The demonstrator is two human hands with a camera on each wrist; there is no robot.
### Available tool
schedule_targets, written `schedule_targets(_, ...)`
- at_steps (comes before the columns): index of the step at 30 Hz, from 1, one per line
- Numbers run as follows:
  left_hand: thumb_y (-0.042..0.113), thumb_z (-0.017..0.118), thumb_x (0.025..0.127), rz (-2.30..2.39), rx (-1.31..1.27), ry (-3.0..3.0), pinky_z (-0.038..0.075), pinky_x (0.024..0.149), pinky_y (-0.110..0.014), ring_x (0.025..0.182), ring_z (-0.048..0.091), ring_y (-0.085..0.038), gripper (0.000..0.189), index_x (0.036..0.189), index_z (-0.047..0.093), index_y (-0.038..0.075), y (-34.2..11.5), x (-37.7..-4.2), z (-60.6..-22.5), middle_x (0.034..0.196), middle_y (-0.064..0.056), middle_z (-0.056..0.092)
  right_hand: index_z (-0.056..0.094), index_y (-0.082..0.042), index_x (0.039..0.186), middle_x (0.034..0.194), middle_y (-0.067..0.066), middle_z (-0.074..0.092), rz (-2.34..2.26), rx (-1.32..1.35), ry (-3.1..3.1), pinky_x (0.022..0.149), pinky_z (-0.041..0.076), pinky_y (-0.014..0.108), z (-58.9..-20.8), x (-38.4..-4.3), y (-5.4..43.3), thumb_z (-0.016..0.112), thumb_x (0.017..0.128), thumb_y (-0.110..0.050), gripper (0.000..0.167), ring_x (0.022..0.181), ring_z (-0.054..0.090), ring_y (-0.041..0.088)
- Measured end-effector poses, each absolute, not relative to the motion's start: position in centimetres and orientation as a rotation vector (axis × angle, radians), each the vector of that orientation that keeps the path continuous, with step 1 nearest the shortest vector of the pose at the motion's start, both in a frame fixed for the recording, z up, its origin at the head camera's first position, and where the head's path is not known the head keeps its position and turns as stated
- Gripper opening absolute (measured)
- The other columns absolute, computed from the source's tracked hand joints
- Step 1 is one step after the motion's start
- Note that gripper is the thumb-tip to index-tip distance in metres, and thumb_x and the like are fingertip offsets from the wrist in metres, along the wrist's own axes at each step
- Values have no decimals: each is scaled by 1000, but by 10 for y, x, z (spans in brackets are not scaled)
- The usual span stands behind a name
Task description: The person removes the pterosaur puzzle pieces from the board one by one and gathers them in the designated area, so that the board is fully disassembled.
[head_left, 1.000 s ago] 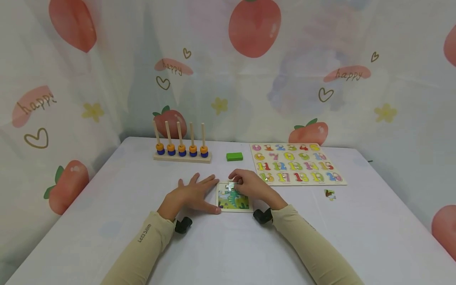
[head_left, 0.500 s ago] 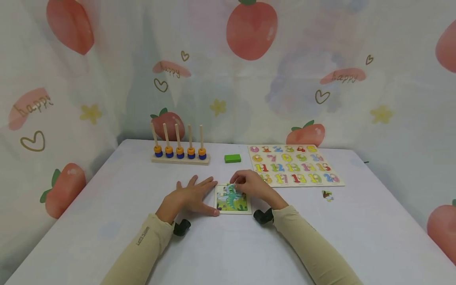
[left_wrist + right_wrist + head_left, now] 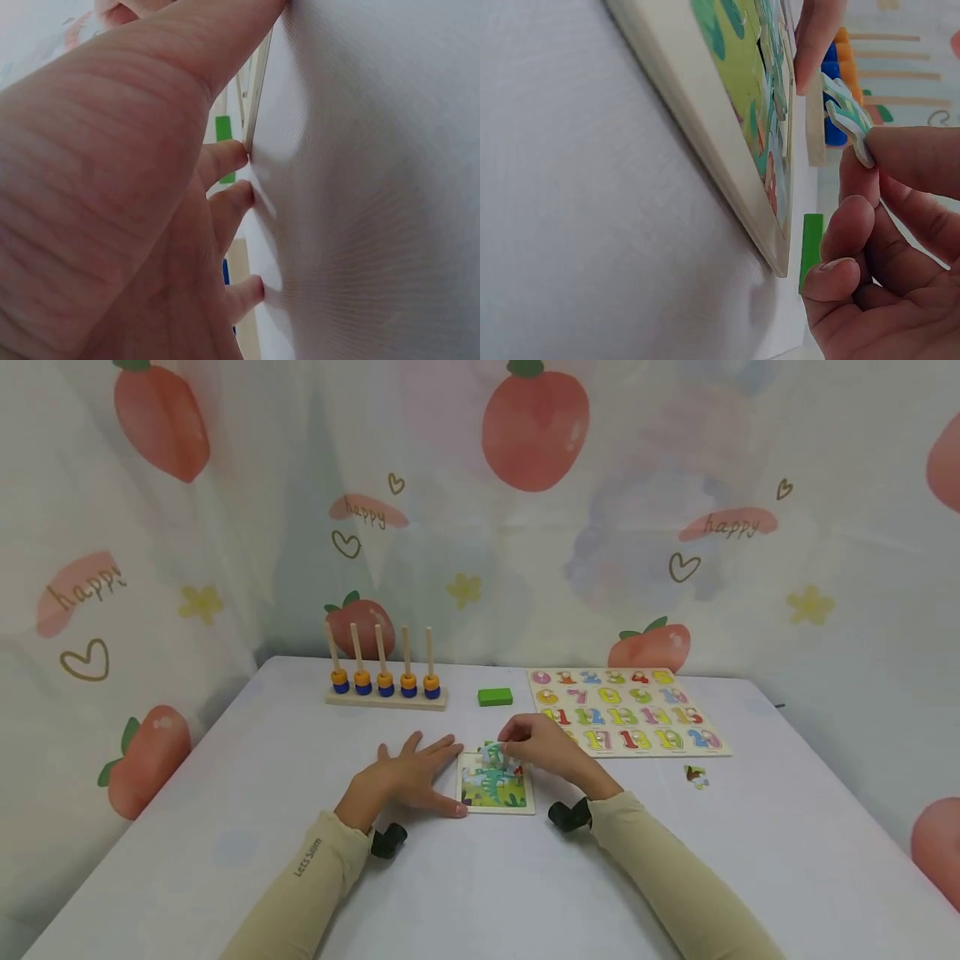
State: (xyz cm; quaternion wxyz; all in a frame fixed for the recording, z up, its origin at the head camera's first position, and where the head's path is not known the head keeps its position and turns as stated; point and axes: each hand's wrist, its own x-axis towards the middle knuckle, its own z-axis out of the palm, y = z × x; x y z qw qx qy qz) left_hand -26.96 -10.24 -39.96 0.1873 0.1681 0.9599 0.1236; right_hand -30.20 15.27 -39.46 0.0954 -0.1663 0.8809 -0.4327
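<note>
A small framed jigsaw board (image 3: 497, 811) with a green dinosaur picture lies mid-table in the head view. My left hand (image 3: 408, 777) rests beside it, fingers spread, with thumb and index fingertip at its left edge; the left wrist view shows the fingertips on the tabletop. Between thumb and forefinger my right hand (image 3: 543, 747) pinches a puzzle piece (image 3: 849, 112), held tilted over the board's top edge. Its other fingers are curled in the right wrist view. The upper part of the board is partly hidden behind that piece and hand.
A loose puzzle piece (image 3: 696, 777) lies to the right. Behind it is a number peg board (image 3: 637, 753). A green block (image 3: 495, 697) sits beyond the jigsaw, and a wooden peg stand (image 3: 386, 700) with orange and blue rings stands back left. A patterned cloth hangs behind the table.
My right hand has raised the puzzle piece from the upper part of the board, drawing back slightly right, and the piece is now tilted up. The left hand stays at the board's left edge.
</note>
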Motion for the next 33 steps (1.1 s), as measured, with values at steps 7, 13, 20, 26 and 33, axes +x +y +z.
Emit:
schedule_targets(7,70,79,85,329,439,2687,1,118,-81,163,0,-41,107,172,28,34,-100,-271,-401,179,9,15,74,-9,108,102,4,70,-1294,-475,2614,85,51,35,-391,-299,158,73,102,-13,7,96,61,24)
schedule_targets(13,69,81,84,340,452,2701,2,117,-82,163,2,-43,107,171,31,32,-99,-269,-399,179,7,18,74,-8,110,104,4,70,-1332,-505,2600,86,52,36,-389,-298,168,71,104,-14,10,98,61,25)
schedule_targets(20,71,81,83,340,460,2715,4,116,-84,163,4,-45,108,170,33,30,-101,-267,-400,178,5,20,73,-5,109,103,7,69,-1354,-537,2610,85,52,36,-390,-294,189,70,104,-10,8,96,59,26)
schedule_targets(26,70,82,83,348,460,2710,3,116,-83,163,3,-44,107,170,33,31,-101,-265,-399,178,5,19,72,-4,110,102,7,67,-1337,-508,2641,85,53,37,-392,-292,207,69,104,-10,9,95,59,26)
schedule_targets(33,69,82,83,355,471,2712,3,116,-83,163,3,-44,107,170,33,30,-100,-265,-398,178,5,20,72,-3,111,104,8,68,-1351,-492,2648,84,54,34,-389,-289,226,69,104,-10,10,96,60,26)
